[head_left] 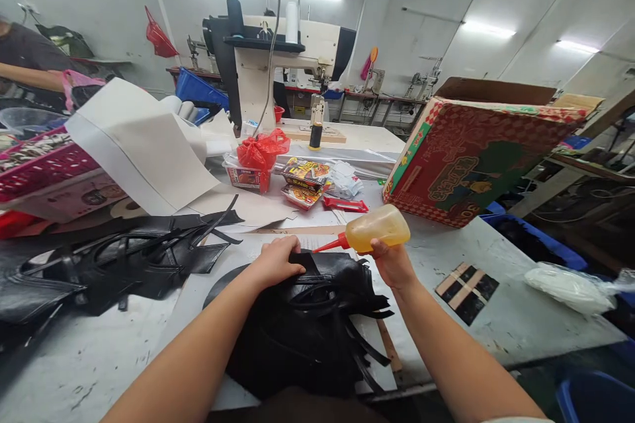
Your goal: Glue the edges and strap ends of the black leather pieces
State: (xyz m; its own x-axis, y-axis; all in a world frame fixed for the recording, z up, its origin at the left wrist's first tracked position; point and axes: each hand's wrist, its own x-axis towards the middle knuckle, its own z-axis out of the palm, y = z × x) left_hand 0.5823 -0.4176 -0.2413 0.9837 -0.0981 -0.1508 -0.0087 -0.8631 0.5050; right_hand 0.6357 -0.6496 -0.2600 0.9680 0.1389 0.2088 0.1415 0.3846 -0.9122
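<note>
My right hand (391, 261) is closed on a clear squeeze bottle (380, 228) of yellow liquid, tilted so its red nozzle points left and down. The nozzle tip touches or is just over the upper edge of a black leather piece (317, 284) with cut strips. My left hand (280, 263) grips that edge, thumb on top, to the left of the tip. More black leather pieces (149, 258) with straps lie at the left. Under the held piece, black material reaches the table's front edge.
A sewing machine (292, 46) stands at the back. Snack packages (305, 175) and a red bag (262, 149) sit mid-table. At right are a large box (461, 158), a strapped black pad (467, 292) and a white plastic bundle (570, 285). A person (30, 66) is at far left.
</note>
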